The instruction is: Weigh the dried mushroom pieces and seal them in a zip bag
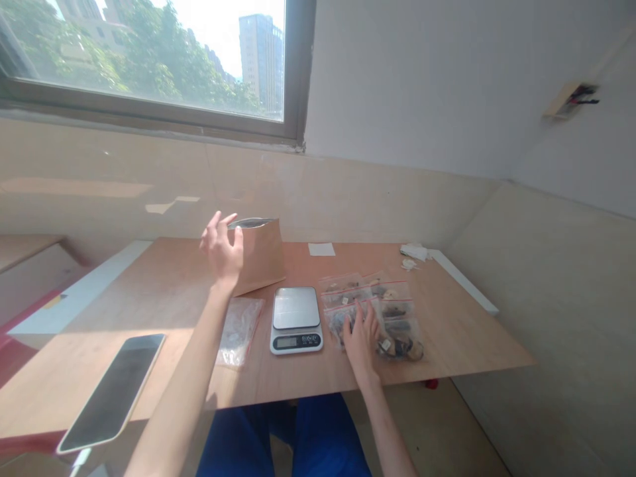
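My left hand (222, 250) is raised with its fingers spread, its palm beside the left side of a standing brown kraft paper bag (261, 260) with a silvery lining at its mouth. My right hand (361, 341) rests on a overlapping pile of clear zip bags (395, 318) with red-lined tops and brown contents, its fingers on the nearest bags. Between my hands stands a digital kitchen scale (296, 319) with a steel top. A flat clear plastic bag (239, 331) lies left of the scale.
All this lies on a light wooden table (457, 338). A smartphone (112, 391) lies at its near left corner. A white paper square (321, 249) and crumpled white pieces (414, 252) sit near the back edge. Walls bound the back and right; a window (149, 56) is above.
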Available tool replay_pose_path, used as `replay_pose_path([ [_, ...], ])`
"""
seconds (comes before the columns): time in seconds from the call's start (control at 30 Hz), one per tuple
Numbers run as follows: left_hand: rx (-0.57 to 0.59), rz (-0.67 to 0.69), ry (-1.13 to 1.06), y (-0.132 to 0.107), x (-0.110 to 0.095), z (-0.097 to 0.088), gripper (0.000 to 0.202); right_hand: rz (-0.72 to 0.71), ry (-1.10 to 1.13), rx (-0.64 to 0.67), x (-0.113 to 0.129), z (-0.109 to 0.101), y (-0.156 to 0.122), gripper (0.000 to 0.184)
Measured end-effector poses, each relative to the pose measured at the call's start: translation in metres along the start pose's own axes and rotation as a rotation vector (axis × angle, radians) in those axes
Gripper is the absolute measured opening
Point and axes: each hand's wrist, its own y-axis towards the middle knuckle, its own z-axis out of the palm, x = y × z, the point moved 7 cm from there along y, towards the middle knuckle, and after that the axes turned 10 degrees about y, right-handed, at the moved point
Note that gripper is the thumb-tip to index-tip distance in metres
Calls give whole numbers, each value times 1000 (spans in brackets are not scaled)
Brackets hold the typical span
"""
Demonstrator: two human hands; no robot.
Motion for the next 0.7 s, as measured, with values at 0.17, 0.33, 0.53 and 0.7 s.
replay_pose_path([
  [0.17, 206, 98, 114, 20, 6, 44, 27, 38, -68, 98, -13, 25, -7, 44],
  [0.33, 105, 31, 128, -8, 10, 12, 29, 111, -8, 118, -13, 27, 0, 43],
  [0.53, 356, -20, 178, -68, 13, -24, 19, -110, 580, 39, 69, -18, 0, 31],
  [0.7, 449, -63, 207, -111, 20, -36, 16, -525, 854, 513, 168, -25, -12, 32],
])
